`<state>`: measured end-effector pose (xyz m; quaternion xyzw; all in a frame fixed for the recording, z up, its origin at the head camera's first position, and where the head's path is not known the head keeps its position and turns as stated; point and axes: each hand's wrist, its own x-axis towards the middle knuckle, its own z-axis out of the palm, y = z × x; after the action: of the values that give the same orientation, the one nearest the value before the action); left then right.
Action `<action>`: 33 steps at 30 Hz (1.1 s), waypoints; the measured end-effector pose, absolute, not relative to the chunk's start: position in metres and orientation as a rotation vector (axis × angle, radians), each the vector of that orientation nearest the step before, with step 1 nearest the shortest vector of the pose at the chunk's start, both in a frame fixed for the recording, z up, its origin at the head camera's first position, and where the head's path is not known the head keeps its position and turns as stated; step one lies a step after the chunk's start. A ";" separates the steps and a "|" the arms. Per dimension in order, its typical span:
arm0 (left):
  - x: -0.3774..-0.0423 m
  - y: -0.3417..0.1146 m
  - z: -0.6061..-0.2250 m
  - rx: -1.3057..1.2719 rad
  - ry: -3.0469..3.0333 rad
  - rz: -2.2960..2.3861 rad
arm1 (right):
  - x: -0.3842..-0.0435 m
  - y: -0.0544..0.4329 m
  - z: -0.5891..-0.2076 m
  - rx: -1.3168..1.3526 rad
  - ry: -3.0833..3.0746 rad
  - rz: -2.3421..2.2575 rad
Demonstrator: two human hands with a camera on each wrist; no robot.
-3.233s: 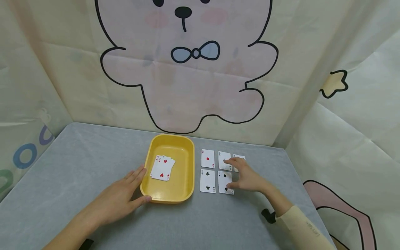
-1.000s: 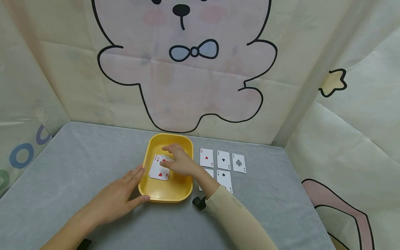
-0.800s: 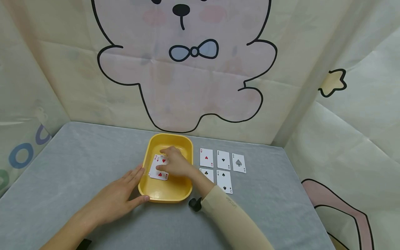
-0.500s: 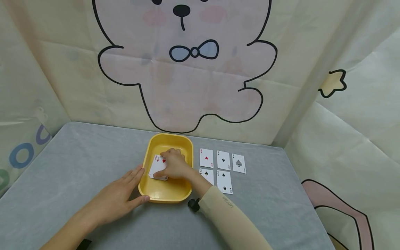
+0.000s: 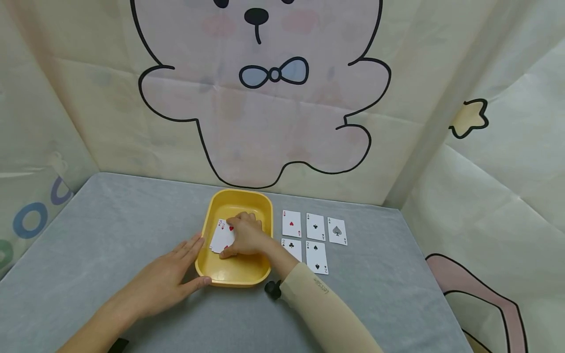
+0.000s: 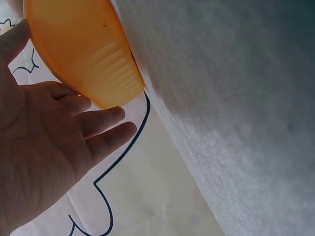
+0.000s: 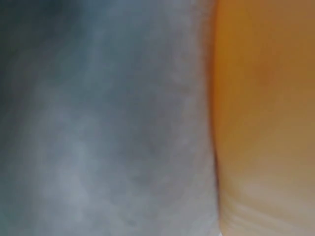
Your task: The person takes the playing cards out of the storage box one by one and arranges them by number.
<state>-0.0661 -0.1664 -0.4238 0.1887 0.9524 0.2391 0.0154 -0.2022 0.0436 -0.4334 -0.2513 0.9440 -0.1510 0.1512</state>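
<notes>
A yellow tray (image 5: 234, 274) stands on the table with a small stack of playing cards (image 5: 220, 239) lying face up in it. My right hand (image 5: 249, 238) reaches inside; its thumb and index finger pinch opposite edges of the top card, a two of hearts, partly covering it. My left hand (image 5: 163, 282) rests against the tray's left side, fingers fairly straight. In the left wrist view, the left hand (image 6: 44, 132) touches the outer wall of the tray (image 6: 83, 49). Only the tray wall (image 7: 266, 118) and blurred cloth fill the right wrist view, without the hand.
Right of the tray lie an ace of hearts (image 5: 291, 224), an ace of clubs (image 5: 315, 227) and an ace of spades (image 5: 337, 231). Below them are a two of clubs (image 5: 292, 247), partly behind the right arm, and a two of spades (image 5: 317, 257).
My right hand has moved left from the two of spades on the table into the tray, and its thumb and finger have closed on the top card. The left hand stays put.
</notes>
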 end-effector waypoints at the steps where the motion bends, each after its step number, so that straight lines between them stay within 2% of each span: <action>1: -0.066 -0.166 -0.424 0.588 2.965 0.744 | -0.202 0.044 -0.434 -0.724 2.711 -0.427; 20: -0.065 -0.166 -0.421 0.557 2.937 0.743 | -0.200 0.043 -0.431 -0.725 2.715 -0.410; 33: -0.065 -0.166 -0.422 0.570 2.942 0.751 | -0.195 0.055 -0.408 -0.701 2.648 -0.602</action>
<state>-0.0655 -0.1661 -0.4220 0.1844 0.9520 0.2430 0.0262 -0.1950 0.0549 -0.4083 -0.2464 0.9308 -0.2117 0.1675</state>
